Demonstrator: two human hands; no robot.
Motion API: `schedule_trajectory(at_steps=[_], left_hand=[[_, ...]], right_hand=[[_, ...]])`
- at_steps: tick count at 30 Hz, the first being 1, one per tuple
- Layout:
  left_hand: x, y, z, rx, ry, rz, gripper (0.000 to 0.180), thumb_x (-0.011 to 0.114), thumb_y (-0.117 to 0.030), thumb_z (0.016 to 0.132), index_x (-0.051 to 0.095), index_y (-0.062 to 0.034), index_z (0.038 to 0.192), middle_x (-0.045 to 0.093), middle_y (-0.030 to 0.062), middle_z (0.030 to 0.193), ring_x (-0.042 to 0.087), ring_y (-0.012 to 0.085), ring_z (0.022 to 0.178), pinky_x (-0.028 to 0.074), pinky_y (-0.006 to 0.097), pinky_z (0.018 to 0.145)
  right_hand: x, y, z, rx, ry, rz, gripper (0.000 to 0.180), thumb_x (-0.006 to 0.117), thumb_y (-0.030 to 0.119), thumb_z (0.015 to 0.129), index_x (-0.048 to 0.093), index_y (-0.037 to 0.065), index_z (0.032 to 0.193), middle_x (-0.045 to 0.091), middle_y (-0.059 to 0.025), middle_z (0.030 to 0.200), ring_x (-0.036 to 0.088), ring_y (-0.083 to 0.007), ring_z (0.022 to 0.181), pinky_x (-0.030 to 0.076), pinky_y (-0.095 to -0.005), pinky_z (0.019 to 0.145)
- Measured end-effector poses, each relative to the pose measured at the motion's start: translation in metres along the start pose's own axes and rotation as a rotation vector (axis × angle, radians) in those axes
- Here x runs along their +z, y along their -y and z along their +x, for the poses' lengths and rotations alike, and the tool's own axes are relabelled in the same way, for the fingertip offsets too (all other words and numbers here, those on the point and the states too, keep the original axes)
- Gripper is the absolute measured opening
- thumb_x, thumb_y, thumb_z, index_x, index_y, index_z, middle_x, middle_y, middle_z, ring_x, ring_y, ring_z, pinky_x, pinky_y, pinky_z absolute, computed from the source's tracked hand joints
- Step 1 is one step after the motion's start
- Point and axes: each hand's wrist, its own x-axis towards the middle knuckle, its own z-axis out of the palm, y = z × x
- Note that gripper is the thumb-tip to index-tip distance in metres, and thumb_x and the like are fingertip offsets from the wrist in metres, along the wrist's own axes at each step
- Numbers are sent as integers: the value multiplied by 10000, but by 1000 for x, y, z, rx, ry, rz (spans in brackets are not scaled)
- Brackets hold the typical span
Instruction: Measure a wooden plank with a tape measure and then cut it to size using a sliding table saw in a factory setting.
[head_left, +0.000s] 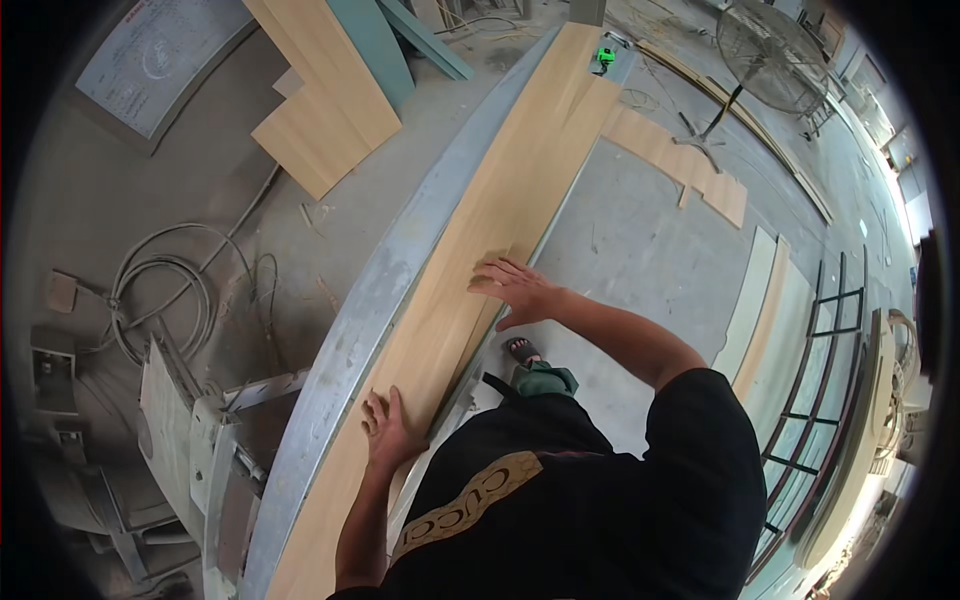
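Observation:
A long board with a light wood grain (500, 200) lies along a narrow grey metal table (345, 335), running from the lower left to the far end. A second strip of the same colour seems to overlap along its right side. My left hand (393, 432) rests on the near part of the board, fingers apart. Farther along, my right hand (520, 290) reaches across the board's right edge, its fingers spread over the surface. Neither hand grips anything. A bright green tool, perhaps a tape measure (606, 56), sits at the table's far end.
Cut wood-grain panels (330, 130) and a blue-green panel (375, 50) lie at the upper left. Coiled hose (165, 300) is on the floor at left. A large fan (770, 55) stands far right; a dark metal frame (825, 400) and long boards (765, 310) lie at right.

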Motion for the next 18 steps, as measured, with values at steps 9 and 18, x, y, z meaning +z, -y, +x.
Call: schedule_trajectory(at_steps=[9, 18], left_hand=[[-69, 44, 11, 313, 262, -553, 1044, 871, -116, 602, 392, -18, 1524, 488, 251, 1480, 484, 344, 1383, 363, 372, 1174], [-68, 50, 0, -127, -474, -237, 320, 702, -250, 898, 717, 3, 1094, 706, 200, 876, 669, 364, 758, 530, 429, 694]], right_hand=[[-49, -116, 88, -338, -132, -241, 526, 767, 465, 776, 633, 156, 1180, 644, -44, 1177, 590, -258, 1161, 438, -432, 993], [-83, -120, 195, -494, -32, -141, 538, 654, 628, 808, 666, 91, 776, 641, -85, 724, 666, -312, 780, 511, -423, 726]])
